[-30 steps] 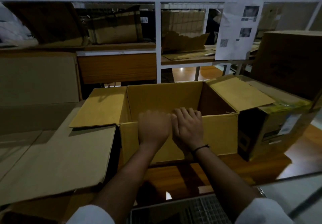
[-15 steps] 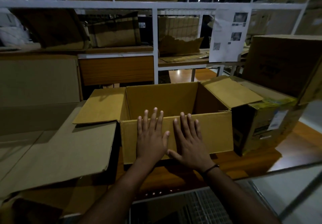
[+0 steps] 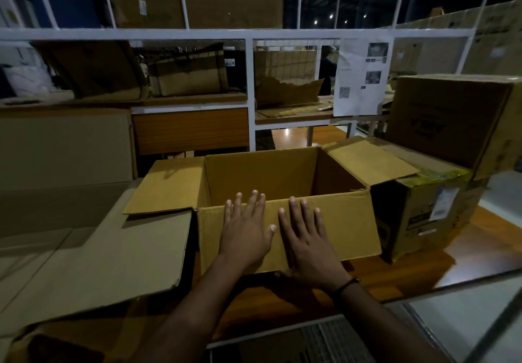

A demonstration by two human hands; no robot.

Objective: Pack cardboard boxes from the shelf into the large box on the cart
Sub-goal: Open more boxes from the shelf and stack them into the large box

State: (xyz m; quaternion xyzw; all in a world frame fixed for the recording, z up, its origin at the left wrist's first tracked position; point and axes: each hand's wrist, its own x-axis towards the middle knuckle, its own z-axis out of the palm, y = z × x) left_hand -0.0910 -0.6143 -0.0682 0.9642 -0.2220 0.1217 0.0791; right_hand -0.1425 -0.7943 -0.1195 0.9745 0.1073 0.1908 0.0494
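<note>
An open cardboard box (image 3: pixel 347 227) stands on the wooden shelf, its flaps folded outward left and right. My left hand (image 3: pixel 245 230) lies flat against its near wall, fingers spread and pointing up to the rim. Beside it, my right hand (image 3: pixel 308 241) presses flat on the same wall, with a dark band on the wrist. Neither hand grips anything. The box's inside looks empty as far as I can see.
A flattened cardboard sheet (image 3: pixel 93 258) lies to the left. A taped box (image 3: pixel 429 213) with a label sits at the right, a bigger closed box (image 3: pixel 452 120) behind it. White shelf frame (image 3: pixel 248 94) and a paper notice (image 3: pixel 361 80) stand behind. A wire grid (image 3: pixel 333 340) shows below.
My hands uncurled from the box's near rim and now lie flat with spread fingers on its front wall. The camera view has tilted upward.
</note>
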